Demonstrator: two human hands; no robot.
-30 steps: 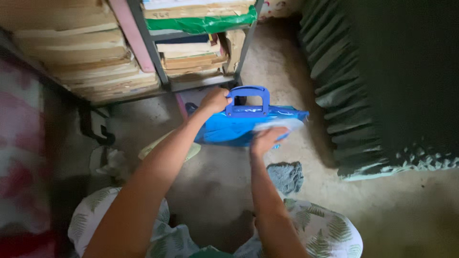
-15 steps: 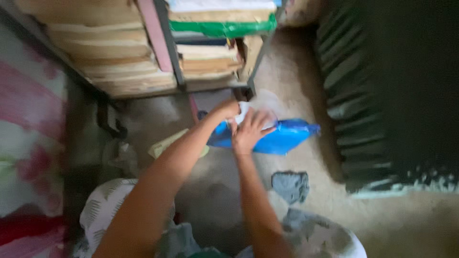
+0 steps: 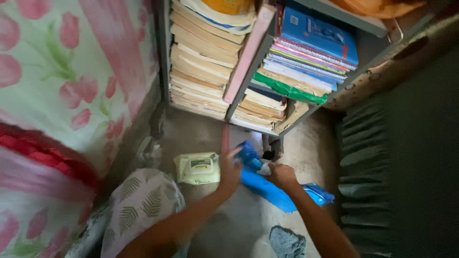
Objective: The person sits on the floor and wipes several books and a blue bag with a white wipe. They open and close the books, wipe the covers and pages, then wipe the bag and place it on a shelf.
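The left hand [image 3: 230,171] is pressing against the upper left end of a blue bag [image 3: 267,187], its grip partly spread with one finger lifting toward twelve o'clock. The right hand [image 3: 282,174] is sitting on top of the same bag, its grip curling shut around a small white scrap [image 3: 264,167]; blur is hiding what that scrap is.

The bag is lying on the concrete floor [image 3: 239,224] just below the foot of a metal shelf [image 3: 248,71], slanting from ten o'clock down to four o'clock. It is shiny plastic, creased, and whatever is inside it is not showing.

At nine o'clock from the left hand, a pale green soft packet [image 3: 197,168] is lying flat on the floor, just beside the fingers. At six o'clock, a grey rag [image 3: 287,242] is lying near the right forearm. At twelve o'clock, the shelf is holding stacks of worn books [image 3: 203,71] and coloured notebooks [image 3: 311,52]. At three o'clock, a dark pleated cloth [image 3: 373,167] is hanging down.
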